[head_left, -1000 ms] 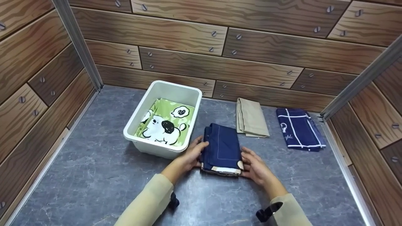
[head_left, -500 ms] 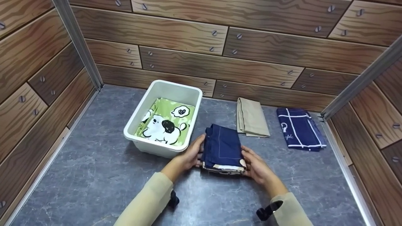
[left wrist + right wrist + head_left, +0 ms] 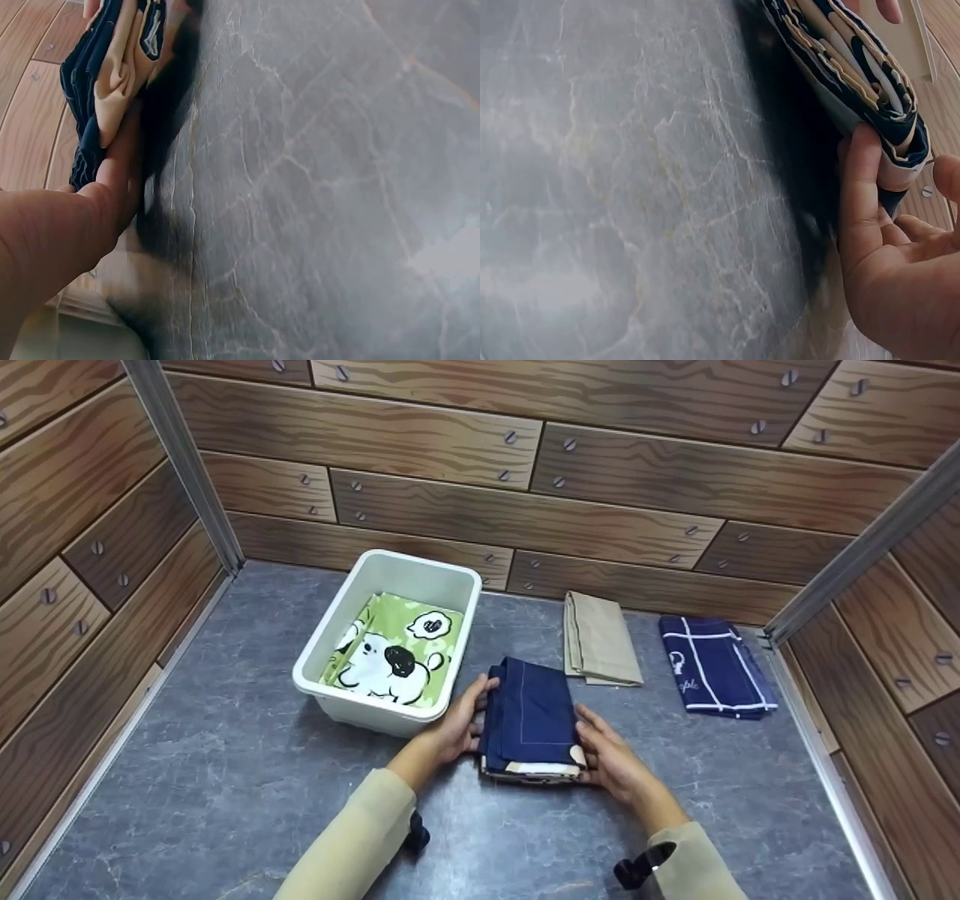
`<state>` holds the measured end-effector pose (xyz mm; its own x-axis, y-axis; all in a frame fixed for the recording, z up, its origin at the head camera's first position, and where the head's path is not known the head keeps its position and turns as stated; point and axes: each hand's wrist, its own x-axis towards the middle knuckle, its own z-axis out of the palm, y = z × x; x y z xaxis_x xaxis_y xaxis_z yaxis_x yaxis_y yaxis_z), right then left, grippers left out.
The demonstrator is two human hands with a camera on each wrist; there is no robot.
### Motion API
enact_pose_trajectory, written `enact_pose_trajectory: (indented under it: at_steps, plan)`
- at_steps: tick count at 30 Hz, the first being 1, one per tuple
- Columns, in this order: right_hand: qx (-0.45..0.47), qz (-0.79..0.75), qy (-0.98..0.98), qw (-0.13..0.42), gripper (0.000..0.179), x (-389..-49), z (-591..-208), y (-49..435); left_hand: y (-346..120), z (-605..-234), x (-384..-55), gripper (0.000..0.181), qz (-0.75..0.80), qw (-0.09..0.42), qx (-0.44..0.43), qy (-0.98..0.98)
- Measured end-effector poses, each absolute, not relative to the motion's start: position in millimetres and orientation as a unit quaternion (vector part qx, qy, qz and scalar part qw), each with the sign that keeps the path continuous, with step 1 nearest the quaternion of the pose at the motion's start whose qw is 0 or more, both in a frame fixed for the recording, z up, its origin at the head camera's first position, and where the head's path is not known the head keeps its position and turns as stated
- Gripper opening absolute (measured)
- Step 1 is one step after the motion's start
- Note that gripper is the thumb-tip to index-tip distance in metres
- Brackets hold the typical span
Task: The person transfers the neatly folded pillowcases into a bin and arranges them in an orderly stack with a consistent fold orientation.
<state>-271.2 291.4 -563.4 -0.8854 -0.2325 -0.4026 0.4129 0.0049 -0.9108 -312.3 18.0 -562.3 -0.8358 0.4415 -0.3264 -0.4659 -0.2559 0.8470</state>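
Observation:
A folded navy cloth with a cream patterned inside lies between my two hands, just right of the white bin. My left hand touches its left side with extended fingers. Along the right side, my right hand touches it, fingers nearly straight. In the left wrist view, fingers of the left hand reach under the layered cloth edge. The right wrist view has a fingertip of the right hand against the underside of the folded layers, with the thumb apart from them.
The white bin holds a folded green cloth with a dog print. Behind the navy bundle lies a folded beige cloth. A navy cloth with white lines is at the right. Wood-patterned walls enclose the grey marbled surface.
The navy bundle shifts slightly right, then back left and a little toward me, with both hands staying at its sides. The bin and other cloths stay put.

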Motion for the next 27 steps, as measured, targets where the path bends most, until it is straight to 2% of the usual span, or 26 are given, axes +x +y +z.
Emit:
enact_pose_trajectory:
  at_steps: [3,11,13,19,27]
  plan:
    - [0.064,-0.688,0.691,0.213,0.066,-273,-562,288,18,-562,-313,0.068,0.794,0.287,-0.014,0.536]
    - [0.047,-0.675,0.726,0.122,0.057,-280,-559,274,19,-564,-314,0.069,0.794,0.272,-0.021,0.544]
    - [0.052,-0.674,0.726,0.126,0.057,-280,-559,274,20,-565,-314,0.068,0.795,0.263,-0.022,0.547]
    - [0.070,-0.685,0.702,0.182,0.063,-277,-561,279,22,-563,-314,0.070,0.804,0.240,-0.016,0.544]
    - [0.035,-0.681,0.703,0.204,0.068,-279,-563,280,19,-564,-314,0.068,0.804,0.259,-0.024,0.535]
